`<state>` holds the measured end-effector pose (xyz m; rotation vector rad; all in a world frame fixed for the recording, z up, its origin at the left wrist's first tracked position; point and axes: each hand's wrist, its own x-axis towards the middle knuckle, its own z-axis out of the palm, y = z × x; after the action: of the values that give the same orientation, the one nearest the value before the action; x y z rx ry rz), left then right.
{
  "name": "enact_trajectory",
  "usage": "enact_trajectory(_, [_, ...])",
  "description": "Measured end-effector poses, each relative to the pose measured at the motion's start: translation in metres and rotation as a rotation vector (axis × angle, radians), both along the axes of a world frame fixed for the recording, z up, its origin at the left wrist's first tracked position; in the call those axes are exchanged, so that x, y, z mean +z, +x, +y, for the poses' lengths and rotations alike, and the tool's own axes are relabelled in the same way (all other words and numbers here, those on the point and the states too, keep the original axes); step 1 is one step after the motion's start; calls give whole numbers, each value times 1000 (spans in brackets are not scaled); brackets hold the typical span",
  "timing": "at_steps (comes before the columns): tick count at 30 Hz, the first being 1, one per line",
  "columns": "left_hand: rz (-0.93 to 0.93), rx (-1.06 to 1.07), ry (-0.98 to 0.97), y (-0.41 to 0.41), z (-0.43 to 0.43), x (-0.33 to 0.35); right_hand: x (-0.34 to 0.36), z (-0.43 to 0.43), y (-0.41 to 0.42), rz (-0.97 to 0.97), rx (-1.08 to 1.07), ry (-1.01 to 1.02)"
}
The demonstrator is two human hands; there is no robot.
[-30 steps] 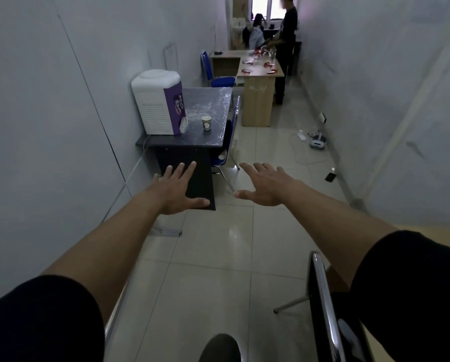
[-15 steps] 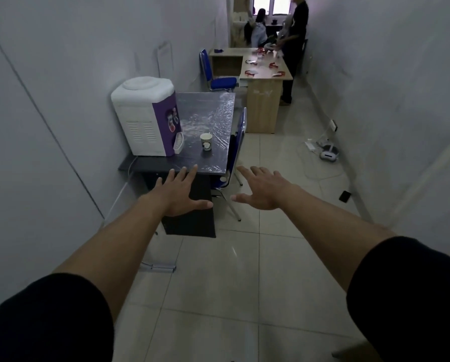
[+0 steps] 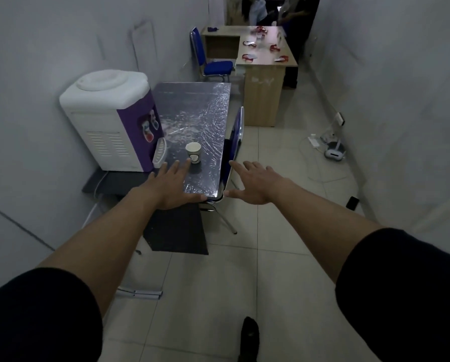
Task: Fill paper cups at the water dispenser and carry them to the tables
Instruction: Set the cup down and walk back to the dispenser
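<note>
Paper cup [image 3: 193, 153] stands untouched on the table [image 3: 213, 121]; left hand [image 3: 170, 188] and right hand [image 3: 258, 185] spread flat, each grip wide, empty.

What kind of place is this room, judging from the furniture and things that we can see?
Probably a small office or workroom. A water dispenser stands on a dark table with a paper cup beside it, blue office chairs stand along the wall, and a wooden desk stands farther down the narrow tiled room.

A paper cup [image 3: 193, 153] stands upright near the dark table's [image 3: 192, 111] front edge, just beside the water dispenser [image 3: 109, 121]. Both hands, left [image 3: 170, 188] and right [image 3: 255, 184], stretch forward, empty and spread flat.
</note>
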<state>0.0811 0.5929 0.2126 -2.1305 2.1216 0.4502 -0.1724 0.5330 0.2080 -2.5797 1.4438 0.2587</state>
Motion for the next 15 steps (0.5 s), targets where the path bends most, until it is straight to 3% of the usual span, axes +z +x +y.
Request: enact_trajectory(15, [61, 93, 77, 20, -190, -30, -34, -219, 36, 25, 105, 116])
